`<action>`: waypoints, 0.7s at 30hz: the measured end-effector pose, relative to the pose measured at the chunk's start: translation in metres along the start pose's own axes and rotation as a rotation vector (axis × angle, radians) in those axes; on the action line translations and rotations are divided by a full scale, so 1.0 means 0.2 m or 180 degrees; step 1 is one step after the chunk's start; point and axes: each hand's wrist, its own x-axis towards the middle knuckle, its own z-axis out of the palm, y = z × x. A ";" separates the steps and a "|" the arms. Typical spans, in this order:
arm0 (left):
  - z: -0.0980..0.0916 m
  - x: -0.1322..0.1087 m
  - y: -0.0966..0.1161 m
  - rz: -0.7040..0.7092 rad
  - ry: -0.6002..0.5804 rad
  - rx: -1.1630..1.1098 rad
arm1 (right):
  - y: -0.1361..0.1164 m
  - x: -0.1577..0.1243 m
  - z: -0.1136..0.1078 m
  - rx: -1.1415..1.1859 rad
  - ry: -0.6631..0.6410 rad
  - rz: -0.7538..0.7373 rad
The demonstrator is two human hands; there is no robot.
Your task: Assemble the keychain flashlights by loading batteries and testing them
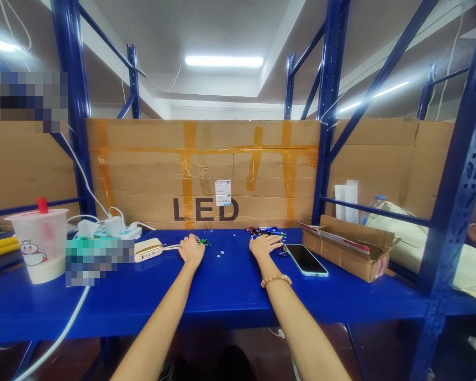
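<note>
Just beyond the right hand (265, 246), we see a pile of small coloured pieces (267, 231); that hand's fingers spread over its near edge, and we cannot tell whether they grip any. The left hand (191, 252) is curled closed on a green piece (205, 242), which pokes out at its right. Farther back than both hands, we read "LED" on cardboard (150, 180); the white label's (222, 191) print is too small.

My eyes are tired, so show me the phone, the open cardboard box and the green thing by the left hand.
Phone (306, 259), head view: middle of its dark screen.
Open cardboard box (336, 254), head view: its long near wall.
Green thing (205, 243), head view: the part showing beside the left hand (191, 251).
</note>
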 end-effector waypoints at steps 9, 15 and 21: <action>0.01 -0.02 0.04 0.0928 -0.0450 0.0006 | 0.01 0.06 0.01 -0.0038 -0.0114 0.0346; 0.05 -0.01 0.02 0.0988 -0.0564 0.0128 | 0.01 0.05 0.03 -0.0145 -0.0142 0.0280; 0.06 0.01 0.02 0.0998 -0.0540 0.0063 | 0.01 0.03 0.04 -0.0176 -0.0054 0.0166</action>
